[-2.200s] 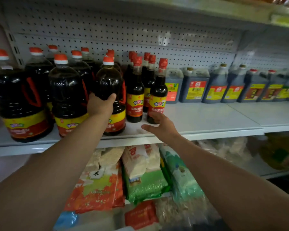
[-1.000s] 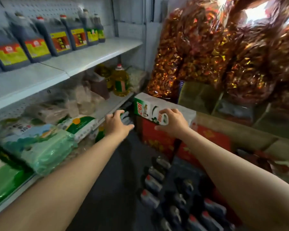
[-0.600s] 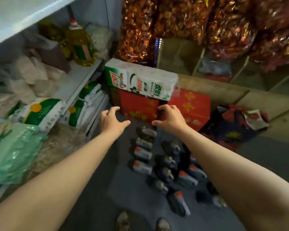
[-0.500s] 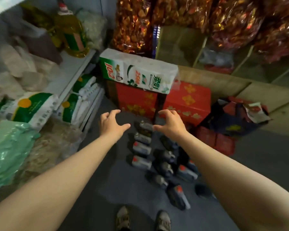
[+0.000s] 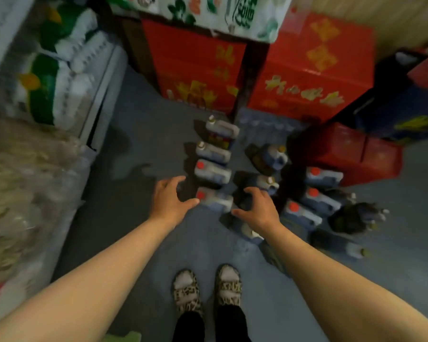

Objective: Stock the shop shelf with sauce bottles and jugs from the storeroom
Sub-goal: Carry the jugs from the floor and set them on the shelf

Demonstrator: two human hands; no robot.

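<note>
Nearest to me are my feet in patterned slippers (image 5: pixel 206 290) on the grey floor (image 5: pixel 139 154), with both forearms stretched out and down over it. My left hand (image 5: pixel 169 199) hangs spread, fingers loosely curved and thumb out to the right, holding nothing; its thumb tip sits just beside the red cap of the nearest jug (image 5: pixel 214 199) in the left row. My right hand (image 5: pixel 258 208) is likewise spread and empty, fingers curved over a dark jug (image 5: pixel 260 185) in the middle row, though the blur keeps me from telling whether they touch it. Beyond the hands the remaining jugs (image 5: pixel 213 154) stand in rough rows on the floor, some red-capped, some pale-capped, with more off to the right (image 5: pixel 314 193). Farther back sit red cartons (image 5: pixel 309 70) with a white-and-green pack (image 5: pixel 208 11) on top, and sacks on the low shelf (image 5: pixel 59 77) at far left. I judge this to be the pick-up step: nothing is lifted yet. Next I would need each hand to close round a jug's handle or neck, one per hand, get a firm hold and lift straight up without knocking the neighbours packed close beside them.
</note>
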